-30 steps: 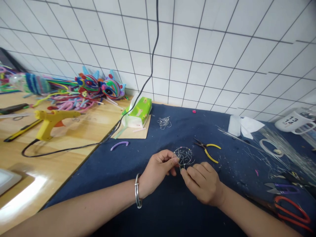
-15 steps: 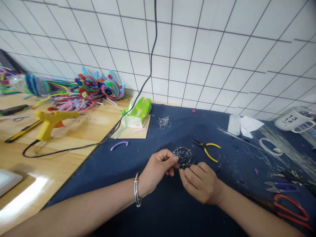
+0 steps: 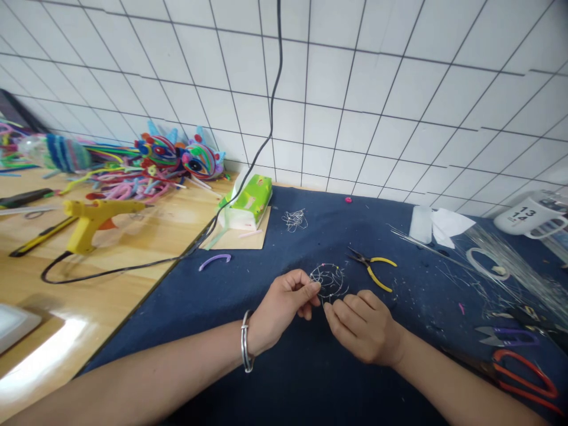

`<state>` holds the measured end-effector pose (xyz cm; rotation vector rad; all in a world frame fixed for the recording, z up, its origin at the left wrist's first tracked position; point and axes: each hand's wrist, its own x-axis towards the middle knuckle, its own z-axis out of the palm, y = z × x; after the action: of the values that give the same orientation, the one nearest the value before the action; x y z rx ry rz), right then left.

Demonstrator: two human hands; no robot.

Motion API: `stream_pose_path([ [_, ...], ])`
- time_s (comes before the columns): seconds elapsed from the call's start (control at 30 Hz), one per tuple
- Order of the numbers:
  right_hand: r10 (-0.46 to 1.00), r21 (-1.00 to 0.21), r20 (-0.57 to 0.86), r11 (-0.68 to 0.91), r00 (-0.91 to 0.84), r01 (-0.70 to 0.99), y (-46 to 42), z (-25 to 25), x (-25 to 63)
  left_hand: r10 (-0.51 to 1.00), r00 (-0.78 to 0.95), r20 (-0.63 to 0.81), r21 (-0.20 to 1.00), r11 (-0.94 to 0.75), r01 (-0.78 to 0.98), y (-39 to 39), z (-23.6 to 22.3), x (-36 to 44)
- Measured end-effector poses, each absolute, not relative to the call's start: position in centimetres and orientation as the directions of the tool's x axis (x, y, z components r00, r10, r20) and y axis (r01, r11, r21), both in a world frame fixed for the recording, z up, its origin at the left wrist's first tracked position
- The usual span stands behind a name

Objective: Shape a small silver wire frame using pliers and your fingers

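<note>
The left hand pinches the left edge of a round, silver wire ring with small coloured beads above the navy-blue cloth. The right hand has curled fingers beside the ring's lower edge, its grip unclear; yellow-handled metal pliers lie just beyond it.

1. One camera, worn on the person's head, gives the only view; it faces forward and down.
2. It looks from above and behind the left hand and right hand, with the forearms entering at the lower corners.
3. The hands are fairly near, below centre; the tiled wall stands farther off, across the top.
4. Its wide span runs from glue gun to mug.
</note>
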<state>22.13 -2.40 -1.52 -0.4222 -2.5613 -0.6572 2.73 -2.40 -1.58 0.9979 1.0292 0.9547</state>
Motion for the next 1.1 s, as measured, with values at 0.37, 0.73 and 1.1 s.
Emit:
stream_pose_path([
  [0.37,0.220,0.296,0.511,0.863,-0.831,0.410,-2.21,-1.75,22.26,0.942,0.244,-0.230,0.950,0.272,-0.155,-2.47,-1.53,2.79],
  [0.73,0.345,0.115,0.555,0.869,-0.757,0.481,-2.32,-2.14,21.90,0.947,0.238,-0.216,0.955,0.256,-0.150,-2.52,-1.88,2.78],
  [1.1,0.487,-0.111,0.601,0.836,-0.633,0.538,-2.23,-2.04,21.38,0.945,0.255,-0.205,0.966,0.237,-0.102,-2.49,-2.04,2.81],
])
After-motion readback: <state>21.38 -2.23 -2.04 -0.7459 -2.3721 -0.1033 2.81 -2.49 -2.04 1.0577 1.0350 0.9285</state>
